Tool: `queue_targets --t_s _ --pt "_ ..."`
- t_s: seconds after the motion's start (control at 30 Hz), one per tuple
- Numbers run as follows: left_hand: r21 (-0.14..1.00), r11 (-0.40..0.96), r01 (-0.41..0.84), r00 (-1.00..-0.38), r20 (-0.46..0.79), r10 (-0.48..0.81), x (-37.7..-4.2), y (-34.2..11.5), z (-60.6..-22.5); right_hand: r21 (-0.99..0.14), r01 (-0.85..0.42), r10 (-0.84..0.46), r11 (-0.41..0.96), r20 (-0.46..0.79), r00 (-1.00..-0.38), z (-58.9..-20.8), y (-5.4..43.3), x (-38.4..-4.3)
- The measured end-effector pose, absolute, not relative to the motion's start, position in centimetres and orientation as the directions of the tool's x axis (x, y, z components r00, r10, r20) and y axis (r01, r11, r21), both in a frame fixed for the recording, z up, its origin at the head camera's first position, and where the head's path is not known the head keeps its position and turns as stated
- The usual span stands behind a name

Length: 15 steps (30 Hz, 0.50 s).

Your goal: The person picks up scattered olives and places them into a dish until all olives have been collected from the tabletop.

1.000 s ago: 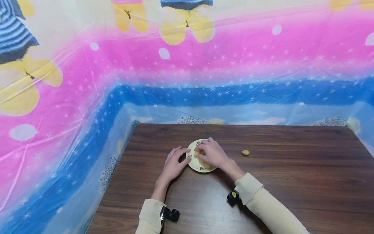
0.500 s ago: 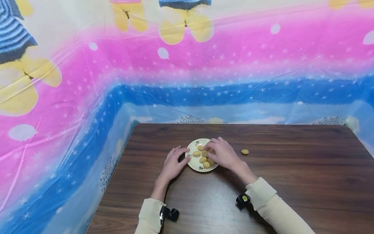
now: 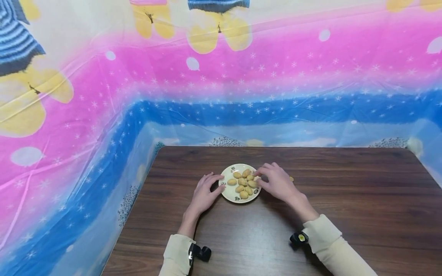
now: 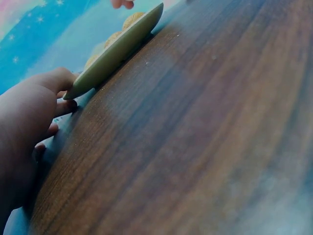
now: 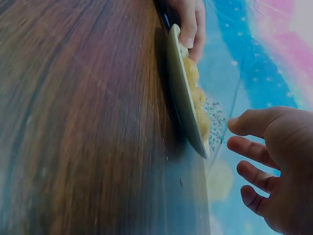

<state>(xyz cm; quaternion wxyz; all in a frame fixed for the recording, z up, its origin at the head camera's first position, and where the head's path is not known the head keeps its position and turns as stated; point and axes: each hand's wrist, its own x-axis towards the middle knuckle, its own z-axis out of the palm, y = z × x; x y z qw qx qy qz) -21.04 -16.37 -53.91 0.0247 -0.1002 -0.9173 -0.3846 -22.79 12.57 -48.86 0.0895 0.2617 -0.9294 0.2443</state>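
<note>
A small round white plate (image 3: pixel 228 193) with dark printed marks holds several small yellow-brown oval pieces that look like potatoes (image 3: pixel 243 182). My left hand (image 3: pixel 203 194) pinches the plate's left rim; in the left wrist view its thumb lies over the rim of the plate (image 4: pixel 115 58), a finger below. At the right rim is my right hand (image 3: pixel 279 184), fingers loosely bent. The right wrist view shows the right hand (image 5: pixel 288 161) apart from the plate (image 5: pixel 181 93), nothing between its fingers. One more such piece (image 3: pixel 292 178) lies on the table, mostly hidden behind the right hand.
Dark brown wooden tabletop (image 3: pixel 362 199) extends around the plate. A pink and blue patterned cloth (image 3: pixel 276 111) hangs behind its far edge and along the left side. Small black cameras (image 3: pixel 298 238) sit at both sleeves.
My right hand has moved right from over the plate to its right rim, uncovering the pieces, which now lie spread out, and covering most of the loose one. The left hand stays put.
</note>
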Motion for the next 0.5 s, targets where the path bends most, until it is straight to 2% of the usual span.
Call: queue_targets --t_s 0.3,0.5 --pt "0.699 0.684 0.209 -0.977 0.127 0.169 -21.0 -16.4 -54.0 -0.409 -0.491 -0.387 0.769 0.314 -0.867 -49.4 15.2 -22.3" --pt "0.695 0.687 0.211 -0.977 0.131 0.168 -20.9 -16.4 -53.9 -0.417 -0.431 -0.344 0.800 0.269 -0.900 -49.6 17.2 -22.0"
